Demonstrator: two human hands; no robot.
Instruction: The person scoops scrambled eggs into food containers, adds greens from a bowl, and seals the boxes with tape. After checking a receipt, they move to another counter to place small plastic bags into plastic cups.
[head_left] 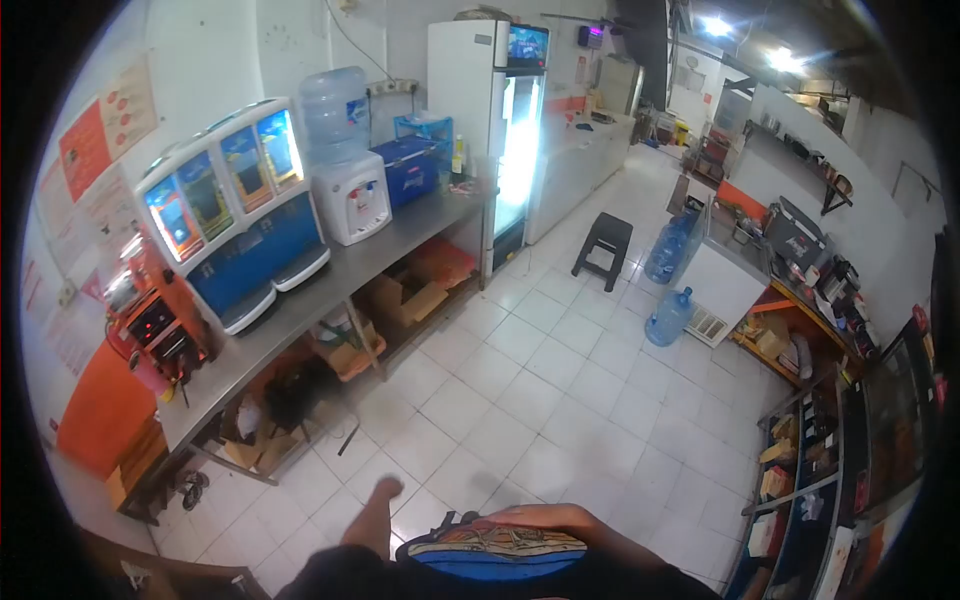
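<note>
My left hand [388, 488] hangs low over the tiled floor at the bottom of the view, left of my body. It is small and blurred, its fingers cannot be made out, and no object shows in it. My right hand [525, 515] lies across the front of my dark shirt [490, 565], at the top of its orange and blue print, with the forearm coming in from the right. Its fingers look stretched out flat on the cloth, and nothing shows in its grasp.
Along the left, a metal counter [400, 240] bears a drink dispenser [250, 240], a water dispenser [352, 200] and a blue cooler [408, 170]. Beyond are a lit fridge [515, 150] and a black stool [604, 245]. Water jugs [668, 318] and shelves [795, 480] stand right.
</note>
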